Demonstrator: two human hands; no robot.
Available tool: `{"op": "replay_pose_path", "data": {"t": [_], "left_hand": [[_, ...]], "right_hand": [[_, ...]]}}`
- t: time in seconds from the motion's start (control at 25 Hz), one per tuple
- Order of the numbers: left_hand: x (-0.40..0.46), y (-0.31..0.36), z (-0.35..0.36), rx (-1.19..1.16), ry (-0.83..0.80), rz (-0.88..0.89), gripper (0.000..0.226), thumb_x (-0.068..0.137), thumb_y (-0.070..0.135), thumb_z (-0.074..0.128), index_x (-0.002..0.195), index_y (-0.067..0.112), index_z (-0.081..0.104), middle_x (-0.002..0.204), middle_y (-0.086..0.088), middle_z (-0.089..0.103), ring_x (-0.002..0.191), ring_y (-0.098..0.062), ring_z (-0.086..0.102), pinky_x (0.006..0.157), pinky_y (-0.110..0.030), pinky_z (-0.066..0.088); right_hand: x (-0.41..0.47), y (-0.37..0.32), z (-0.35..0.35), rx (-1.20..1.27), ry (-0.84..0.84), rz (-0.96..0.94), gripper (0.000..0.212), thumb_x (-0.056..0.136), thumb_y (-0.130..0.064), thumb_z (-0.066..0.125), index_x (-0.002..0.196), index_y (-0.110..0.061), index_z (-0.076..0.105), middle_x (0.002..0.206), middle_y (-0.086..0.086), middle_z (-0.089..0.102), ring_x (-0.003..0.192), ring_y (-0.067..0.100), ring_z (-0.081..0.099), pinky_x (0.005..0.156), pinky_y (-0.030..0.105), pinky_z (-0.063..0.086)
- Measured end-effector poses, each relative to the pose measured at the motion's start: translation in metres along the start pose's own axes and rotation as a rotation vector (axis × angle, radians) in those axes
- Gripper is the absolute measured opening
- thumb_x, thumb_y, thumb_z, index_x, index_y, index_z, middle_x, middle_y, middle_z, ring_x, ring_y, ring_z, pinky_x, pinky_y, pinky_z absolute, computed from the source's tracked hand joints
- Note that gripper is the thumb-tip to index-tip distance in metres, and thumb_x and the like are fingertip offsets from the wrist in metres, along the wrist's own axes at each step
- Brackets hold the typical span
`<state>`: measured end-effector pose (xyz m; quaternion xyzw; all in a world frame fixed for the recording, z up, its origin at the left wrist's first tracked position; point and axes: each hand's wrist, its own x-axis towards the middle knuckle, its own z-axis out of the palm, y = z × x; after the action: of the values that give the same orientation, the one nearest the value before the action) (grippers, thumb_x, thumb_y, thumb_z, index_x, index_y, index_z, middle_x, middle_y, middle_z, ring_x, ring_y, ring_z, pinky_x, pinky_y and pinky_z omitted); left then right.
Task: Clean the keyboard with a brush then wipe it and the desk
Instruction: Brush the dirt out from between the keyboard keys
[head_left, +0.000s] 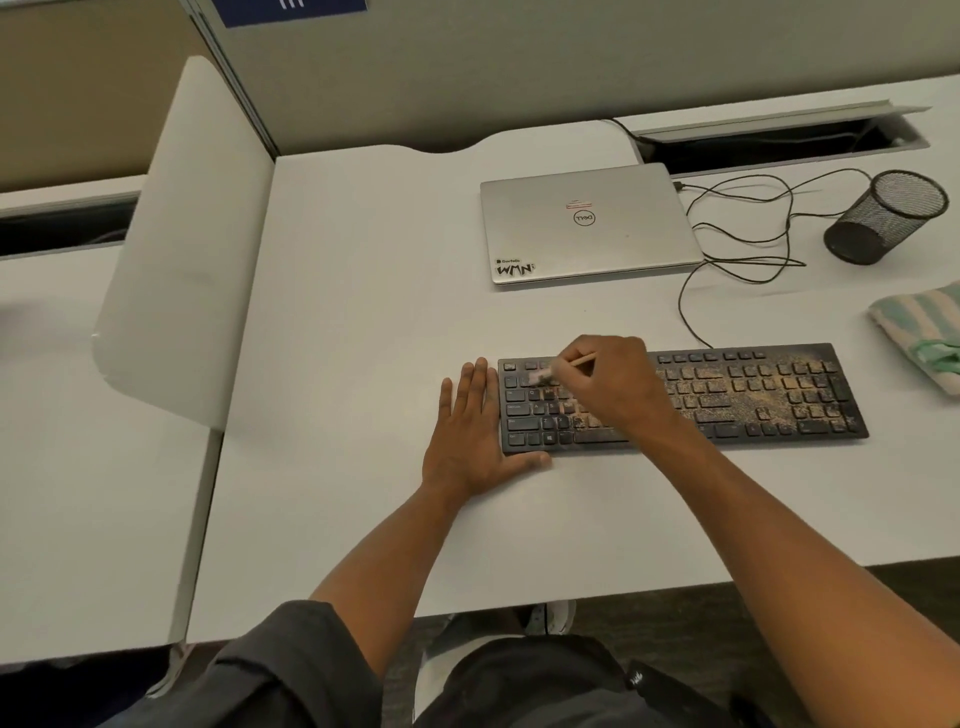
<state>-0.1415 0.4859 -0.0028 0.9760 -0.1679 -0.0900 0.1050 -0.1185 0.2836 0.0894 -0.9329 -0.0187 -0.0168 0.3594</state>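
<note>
A black keyboard (753, 395) lies on the white desk (363, 291), dusted with sandy grit over its middle and right keys. My right hand (613, 384) grips a small wooden-handled brush (550, 371), whose blurred bristles touch the upper-left keys. Flat on the desk, my left hand (475, 431) rests against the keyboard's left end with straight fingers, its thumb along the front corner. A striped green and white cloth (924, 327) lies at the right edge of the desk.
A closed silver laptop (587, 223) sits behind the keyboard with a black cable (737, 244) looping to its right. A black mesh pen cup (883, 218) lies tipped at the back right. A white divider panel (176, 249) stands on the left.
</note>
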Motion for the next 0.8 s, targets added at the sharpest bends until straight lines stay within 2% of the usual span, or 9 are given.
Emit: {"op": "replay_pose_path", "data": {"t": [0.16, 0.24, 0.36, 0.48, 0.6, 0.68, 0.8], "left_hand": [[0.001, -0.001, 0.001, 0.007, 0.004, 0.004, 0.137, 0.07, 0.103, 0.028, 0.161, 0.008, -0.01, 0.169, -0.012, -0.016, 0.153, -0.022, -0.025, 0.125, -0.051, -0.008], [0.001, -0.001, 0.001, 0.007, 0.012, 0.007, 0.137, 0.07, 0.103, 0.028, 0.161, 0.008, -0.01, 0.169, -0.012, -0.016, 0.153, -0.022, -0.025, 0.125, -0.051, -0.009], [0.0, -0.001, 0.001, 0.0, 0.01, 0.007, 0.138, 0.07, 0.103, 0.028, 0.161, 0.007, -0.01, 0.169, -0.012, -0.017, 0.153, -0.022, -0.025, 0.125, -0.05, -0.01], [0.0, -0.001, 0.001, -0.008, 0.01, 0.009, 0.138, 0.07, 0.103, 0.03, 0.161, 0.007, -0.01, 0.169, -0.012, -0.017, 0.153, -0.022, -0.025, 0.125, -0.05, -0.011], [0.0, -0.001, 0.002, 0.005, 0.022, 0.012, 0.137, 0.07, 0.103, 0.029, 0.161, 0.008, -0.009, 0.169, -0.012, -0.016, 0.153, -0.022, -0.025, 0.125, -0.049, -0.011], [0.0, -0.002, 0.003, 0.002, 0.022, 0.013, 0.136, 0.07, 0.102, 0.03, 0.161, 0.008, -0.008, 0.169, -0.012, -0.014, 0.154, -0.022, -0.023, 0.125, -0.049, -0.01], [0.0, -0.002, 0.003, -0.001, 0.015, 0.016, 0.137, 0.07, 0.103, 0.029, 0.161, 0.008, -0.009, 0.169, -0.012, -0.014, 0.154, -0.022, -0.023, 0.125, -0.05, -0.01]], "right_hand": [[0.02, -0.004, -0.001, -0.009, 0.028, 0.019, 0.017, 0.09, -0.029, 0.067, 0.089, -0.016, 0.078, 0.082, -0.003, 0.075, 0.073, 0.01, 0.067, 0.071, 0.027, 0.055], [0.018, -0.002, 0.0, -0.003, -0.005, 0.024, 0.016, 0.09, -0.027, 0.067, 0.088, -0.015, 0.078, 0.079, -0.003, 0.074, 0.069, 0.007, 0.064, 0.067, 0.024, 0.052], [0.003, 0.007, -0.008, -0.032, -0.04, 0.01, 0.015, 0.091, -0.026, 0.068, 0.086, -0.016, 0.078, 0.069, -0.008, 0.069, 0.059, 0.0, 0.059, 0.055, 0.008, 0.039], [-0.004, 0.004, -0.009, 0.01, 0.042, -0.016, 0.014, 0.092, -0.027, 0.068, 0.087, -0.017, 0.076, 0.071, -0.008, 0.07, 0.06, -0.002, 0.06, 0.053, 0.008, 0.041], [-0.021, -0.006, 0.015, 0.046, 0.1, -0.132, 0.012, 0.094, -0.026, 0.068, 0.093, -0.017, 0.076, 0.075, -0.006, 0.071, 0.058, 0.0, 0.058, 0.055, 0.008, 0.041], [-0.037, 0.0, 0.034, -0.034, 0.16, -0.146, 0.009, 0.093, -0.022, 0.068, 0.094, -0.015, 0.073, 0.079, -0.002, 0.072, 0.063, 0.009, 0.059, 0.06, 0.015, 0.041], [-0.047, 0.018, 0.035, -0.101, 0.31, -0.027, 0.008, 0.092, -0.02, 0.068, 0.091, -0.012, 0.069, 0.078, 0.003, 0.069, 0.066, 0.022, 0.061, 0.059, 0.03, 0.047]]}}
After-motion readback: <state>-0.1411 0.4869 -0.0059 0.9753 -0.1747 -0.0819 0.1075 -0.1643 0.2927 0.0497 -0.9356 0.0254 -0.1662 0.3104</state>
